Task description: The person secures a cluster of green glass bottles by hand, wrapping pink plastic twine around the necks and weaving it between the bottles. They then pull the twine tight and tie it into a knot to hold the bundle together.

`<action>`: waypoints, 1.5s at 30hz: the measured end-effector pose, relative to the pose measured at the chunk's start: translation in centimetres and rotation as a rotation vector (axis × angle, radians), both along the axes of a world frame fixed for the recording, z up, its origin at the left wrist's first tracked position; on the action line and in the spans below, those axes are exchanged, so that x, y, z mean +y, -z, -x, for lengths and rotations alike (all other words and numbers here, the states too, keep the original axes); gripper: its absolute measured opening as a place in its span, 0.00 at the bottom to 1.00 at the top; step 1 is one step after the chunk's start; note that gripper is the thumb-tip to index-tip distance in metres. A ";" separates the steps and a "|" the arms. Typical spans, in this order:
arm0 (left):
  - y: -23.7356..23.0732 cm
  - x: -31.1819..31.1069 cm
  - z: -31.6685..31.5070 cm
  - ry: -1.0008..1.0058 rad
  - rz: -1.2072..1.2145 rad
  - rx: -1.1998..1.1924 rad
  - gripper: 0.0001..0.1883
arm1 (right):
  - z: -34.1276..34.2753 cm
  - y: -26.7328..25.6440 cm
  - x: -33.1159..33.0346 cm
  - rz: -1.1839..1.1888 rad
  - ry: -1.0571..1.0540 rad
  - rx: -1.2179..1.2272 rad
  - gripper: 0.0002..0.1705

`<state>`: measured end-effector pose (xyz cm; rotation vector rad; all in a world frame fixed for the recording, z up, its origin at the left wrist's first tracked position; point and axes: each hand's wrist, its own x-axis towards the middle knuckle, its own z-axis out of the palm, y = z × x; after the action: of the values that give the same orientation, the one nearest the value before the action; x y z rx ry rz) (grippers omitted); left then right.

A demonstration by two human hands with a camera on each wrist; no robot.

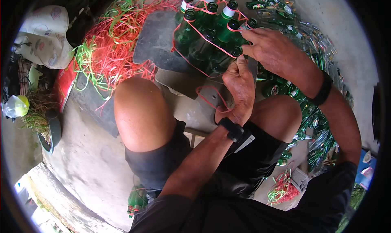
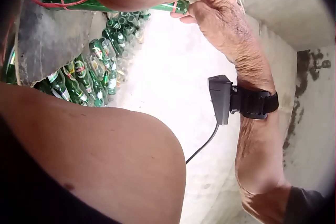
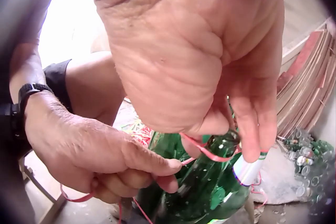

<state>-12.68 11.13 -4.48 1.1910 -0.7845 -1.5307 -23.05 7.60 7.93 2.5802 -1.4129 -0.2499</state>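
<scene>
gap between knees (image 1: pixel 140 115), bottles (image 1: pixel 209 37) beyond

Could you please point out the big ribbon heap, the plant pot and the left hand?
Ribbon heap (image 1: pixel 118 48): head view, its middle.
Plant pot (image 1: pixel 55 128): head view, its wall.
Left hand (image 1: pixel 240 84): head view, its middle.

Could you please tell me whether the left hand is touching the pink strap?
Touching: the right wrist view shows the left hand pinching the pink strap between thumb and finger.

The strap pile (image 1: pixel 118 45) lies left of the standing bottles (image 1: pixel 205 39).
</scene>
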 end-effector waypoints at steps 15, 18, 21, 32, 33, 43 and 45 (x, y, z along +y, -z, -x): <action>0.9 0.4 -0.4 0.039 -0.051 0.024 0.19 | 0.9 0.8 -0.7 -0.078 0.145 -0.296 0.02; 1.0 0.5 -0.6 0.057 -0.109 0.054 0.20 | 0.7 1.0 -1.0 0.013 0.109 -0.244 0.03; 1.1 0.6 -0.4 0.016 -0.126 0.119 0.19 | 0.8 1.2 -1.9 -0.026 0.086 -0.216 0.03; 1.4 0.7 -3.4 0.142 -0.008 -0.025 0.17 | 1.2 -0.1 -0.3 0.003 0.120 -0.440 0.04; 1.5 0.9 -3.6 0.167 -0.024 0.000 0.16 | 0.7 -0.4 0.0 0.096 0.104 -0.446 0.05; 0.5 2.6 -4.9 0.215 0.081 0.128 0.15 | -1.5 2.7 4.8 -0.156 0.592 -0.717 0.18; 0.3 2.9 -4.9 0.236 0.093 0.171 0.16 | -1.6 3.0 4.5 -0.154 0.619 -0.762 0.17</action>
<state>-7.74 14.04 -4.77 0.9103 -0.8943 -1.7433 -21.45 12.11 4.89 2.3558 -2.5128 0.6442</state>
